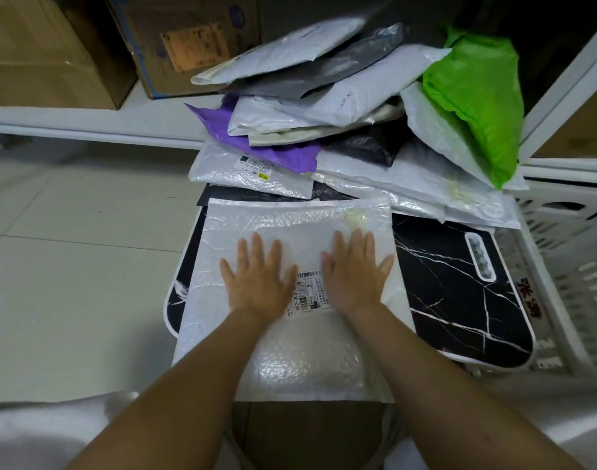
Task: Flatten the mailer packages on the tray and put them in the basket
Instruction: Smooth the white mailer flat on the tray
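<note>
Left hand (256, 279) and right hand (354, 273) flat, fingers spread, pressing white bubble mailer (290, 361) on black marble tray (460, 300), frame centre. Mailer pile (341, 113) behind, upper centre. White basket (568, 283) right edge.

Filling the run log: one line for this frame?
step: flattening | left hand: flat on white mailer | right hand: flat on it | tray: under mailer | basket: right
</note>
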A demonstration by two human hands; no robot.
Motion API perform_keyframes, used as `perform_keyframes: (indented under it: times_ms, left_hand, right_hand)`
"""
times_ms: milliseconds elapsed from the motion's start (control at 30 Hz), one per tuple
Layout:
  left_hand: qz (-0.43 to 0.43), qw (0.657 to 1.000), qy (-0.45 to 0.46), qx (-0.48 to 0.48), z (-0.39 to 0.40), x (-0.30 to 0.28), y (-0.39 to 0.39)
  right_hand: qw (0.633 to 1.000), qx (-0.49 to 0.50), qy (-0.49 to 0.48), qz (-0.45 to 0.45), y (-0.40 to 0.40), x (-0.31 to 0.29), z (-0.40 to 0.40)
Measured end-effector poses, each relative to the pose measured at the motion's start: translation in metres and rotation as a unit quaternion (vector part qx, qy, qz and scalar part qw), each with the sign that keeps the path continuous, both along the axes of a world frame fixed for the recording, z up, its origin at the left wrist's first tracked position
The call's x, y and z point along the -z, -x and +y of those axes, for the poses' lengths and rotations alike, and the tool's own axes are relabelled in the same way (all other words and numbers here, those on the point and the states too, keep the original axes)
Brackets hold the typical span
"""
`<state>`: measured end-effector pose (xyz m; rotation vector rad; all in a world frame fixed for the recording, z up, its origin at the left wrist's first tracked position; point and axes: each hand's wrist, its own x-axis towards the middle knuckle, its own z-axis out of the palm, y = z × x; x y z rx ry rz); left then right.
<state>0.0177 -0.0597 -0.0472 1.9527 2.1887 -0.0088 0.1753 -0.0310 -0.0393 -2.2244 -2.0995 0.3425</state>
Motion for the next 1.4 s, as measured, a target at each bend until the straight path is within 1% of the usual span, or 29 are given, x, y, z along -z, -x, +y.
perform_keyframes:
  times_ms: [67, 133, 233, 333, 567, 633, 667, 700, 733, 767, 800, 833, 900, 967, 1067, 1133, 1233, 1400]
  left_hand:
    - [-0.006, 0.999, 0.015, 0.034, -0.009, 0.003, -0.014]
    - [0.012, 0.998, 0.032, 0.047, -0.014, 0.008, -0.016]
    - [0.042, 0.997, 0.042, 0.048, -0.021, 0.011, 0.002]
    - [0.043, 0.998, 0.037, 0.036, -0.027, 0.011, 0.022]
    - [0.017, 0.999, 0.041, 0.009, -0.035, 0.009, 0.037]
    - [0.005, 0.998, 0.057, -0.016, -0.037, 0.006, 0.041]
    - [-0.005, 0.997, 0.058, -0.045, -0.037, 0.005, 0.044]
    - [-0.016, 0.995, 0.045, -0.083, -0.038, 0.003, 0.047]
    - [-0.024, 0.992, 0.022, -0.125, -0.039, 0.001, 0.051]
    - [-0.025, 0.986, -0.002, -0.163, -0.041, -0.003, 0.055]
    - [-0.023, 0.981, -0.023, -0.191, -0.042, -0.008, 0.058]
    - [-0.027, 0.976, -0.027, -0.215, -0.042, -0.014, 0.059]
    - [-0.065, 0.962, -0.005, -0.267, -0.043, -0.025, 0.059]
    - [-0.116, 0.939, 0.024, -0.322, -0.041, -0.034, 0.058]
    - [-0.163, 0.915, 0.049, -0.367, -0.042, -0.045, 0.058]
    - [-0.158, 0.911, 0.048, -0.379, -0.045, -0.054, 0.058]
    - [-0.141, 0.911, 0.015, -0.386, -0.05, -0.074, 0.058]
    - [-0.134, 0.904, -0.071, -0.4, -0.056, -0.116, 0.068]
  right_hand:
    - [0.999, -0.033, 0.006, -0.007, 0.008, 0.006, -0.017]
    - [0.999, -0.04, 0.004, -0.012, 0.004, 0.012, -0.026]
    - [0.998, -0.05, -0.001, -0.029, -0.011, 0.012, -0.029]
    - [0.998, -0.05, -0.003, -0.029, -0.02, 0.01, -0.029]
    - [0.998, -0.059, 0.022, 0.016, -0.027, 0.01, -0.025]
    - [0.997, -0.062, 0.014, 0.051, -0.034, 0.007, -0.023]
    - [0.995, -0.051, -0.009, 0.081, -0.037, 0.005, -0.023]
    - [0.993, -0.024, -0.045, 0.105, -0.04, 0.001, -0.025]
    - [0.99, 0.02, -0.082, 0.109, -0.042, -0.004, -0.027]
    - [0.987, 0.076, -0.111, 0.093, -0.045, -0.009, -0.03]
    - [0.98, 0.141, -0.118, 0.069, -0.047, -0.015, -0.033]
    - [0.972, 0.204, -0.099, 0.059, -0.048, -0.02, -0.035]
    - [0.949, 0.3, -0.019, 0.097, -0.048, -0.031, -0.04]
    - [0.926, 0.345, 0.049, 0.149, -0.047, -0.035, -0.043]
    - [0.912, 0.333, 0.105, 0.213, -0.045, -0.043, -0.049]
    - [0.908, 0.325, 0.113, 0.24, -0.041, -0.055, -0.056]
    - [0.917, 0.287, 0.092, 0.262, -0.027, -0.08, -0.066]
    - [0.935, 0.204, 0.037, 0.288, -0.002, -0.128, -0.073]
